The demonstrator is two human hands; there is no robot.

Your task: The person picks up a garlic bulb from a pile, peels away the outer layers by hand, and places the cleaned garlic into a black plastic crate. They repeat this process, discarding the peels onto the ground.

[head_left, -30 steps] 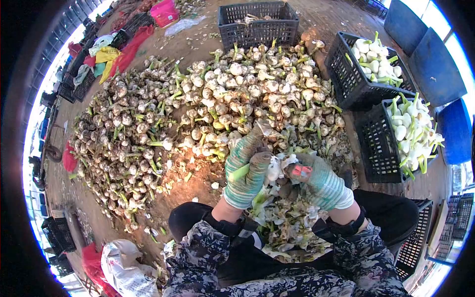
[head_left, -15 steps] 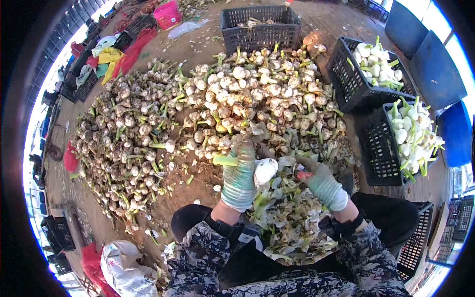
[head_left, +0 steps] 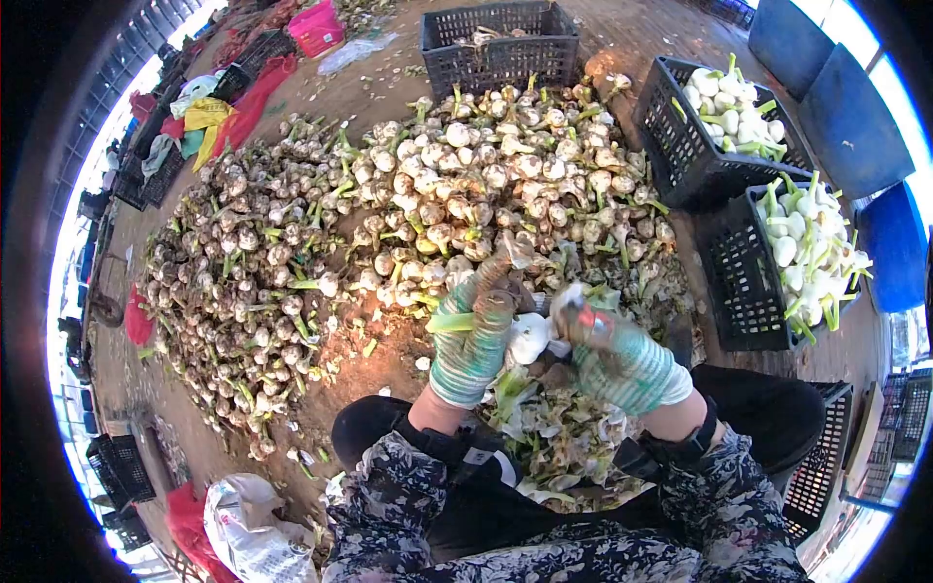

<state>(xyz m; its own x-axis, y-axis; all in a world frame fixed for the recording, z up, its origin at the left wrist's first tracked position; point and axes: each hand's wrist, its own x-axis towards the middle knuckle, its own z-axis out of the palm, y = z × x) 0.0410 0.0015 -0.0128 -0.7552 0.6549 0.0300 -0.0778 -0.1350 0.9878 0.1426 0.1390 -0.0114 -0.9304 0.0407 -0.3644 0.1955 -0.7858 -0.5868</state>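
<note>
My left hand [head_left: 473,335], in a green-and-white striped glove with soiled fingers, is closed around a garlic bulb. The white bulb [head_left: 529,338] faces right, and its cut green stem [head_left: 451,323] sticks out on the left. Close to the bulb's right side is my right hand [head_left: 612,355], gloved alike. Its fingers are curled around a small tool with a red part [head_left: 586,316]; the rest of the tool is hidden. Whitish skin shows at those fingers. Peeled skins [head_left: 554,428] lie heaped below, between my legs.
Unpeeled garlic [head_left: 243,253] is piled ahead and to the left. Black crates [head_left: 743,282] of clean white bulbs stand at the right. Another black crate [head_left: 501,63] sits behind the pile. A white sack [head_left: 255,534] lies at lower left.
My right hand has moved left and up to the bulb, its fingers now turned toward it. My left hand has shifted slightly, still holding the garlic. The whole view has tilted a little.
</note>
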